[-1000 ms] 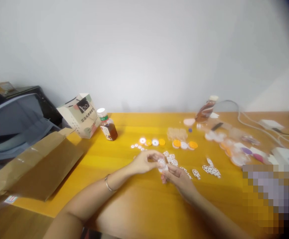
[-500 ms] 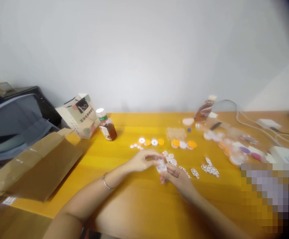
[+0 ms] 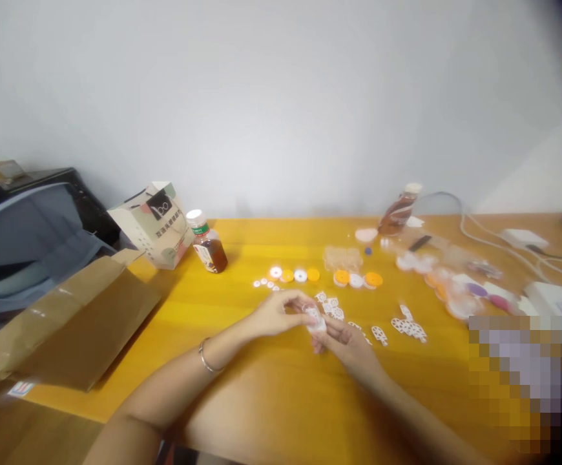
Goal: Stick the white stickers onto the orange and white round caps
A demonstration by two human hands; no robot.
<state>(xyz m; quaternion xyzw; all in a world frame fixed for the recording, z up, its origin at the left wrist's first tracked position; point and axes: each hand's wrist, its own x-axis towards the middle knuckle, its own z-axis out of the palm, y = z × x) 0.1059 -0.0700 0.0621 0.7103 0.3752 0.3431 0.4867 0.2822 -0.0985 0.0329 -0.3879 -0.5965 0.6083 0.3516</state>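
Observation:
My left hand (image 3: 278, 313) and my right hand (image 3: 346, 342) meet over the middle of the yellow table (image 3: 261, 387). Both pinch one small white perforated piece (image 3: 314, 318) between their fingertips. A bracelet sits on my left wrist. Just beyond my hands lie several more white perforated pieces (image 3: 330, 303), and another cluster (image 3: 409, 328) lies to the right. Farther back is a row of white and orange discs (image 3: 300, 276), with more orange discs (image 3: 358, 279) beside them.
A brown-liquid bottle (image 3: 207, 244) and a small paper bag (image 3: 152, 223) stand at back left by a flattened cardboard box (image 3: 68, 323). A tilted bottle (image 3: 400, 210), cables (image 3: 484, 236) and coloured parts (image 3: 460, 287) crowd the back right. A blurred patch covers the right front.
My hands have stayed together on the white piece, shifting only slightly. The view has barely moved.

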